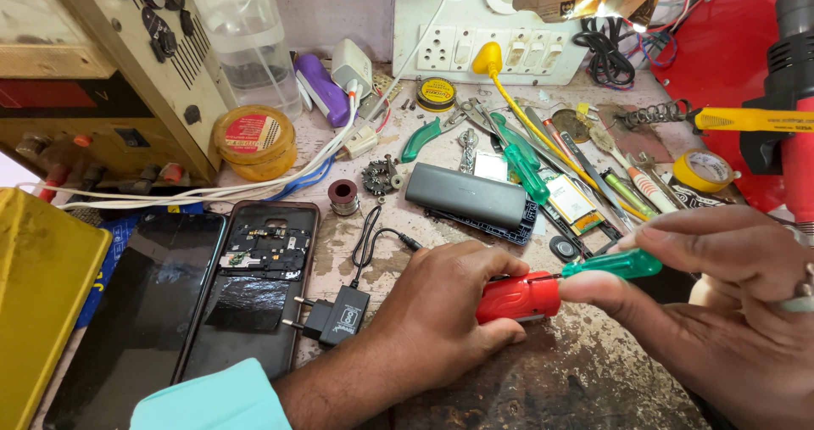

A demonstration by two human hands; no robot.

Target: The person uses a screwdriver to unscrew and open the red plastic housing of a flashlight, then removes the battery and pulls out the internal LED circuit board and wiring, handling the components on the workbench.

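Observation:
My left hand [441, 311] is closed around a small red plastic device [519, 298] and holds it just above the worn workbench. My right hand [721, 303] grips a green-handled screwdriver [612, 265] whose tip points into the red device's end. Left of my forearm lies a black plug adapter [339, 318] with its thin cable. Further left sits an opened phone [259, 286] with its back off, next to a black phone screen panel [140, 320].
A dark grey power bank [466, 194] lies behind the hands among pliers, tweezers and screwdrivers. A power supply box [110, 65] stands at back left, a socket strip [500, 48] at the back. Yellow tape [702, 170] and a red heat gun [793, 99] sit at right.

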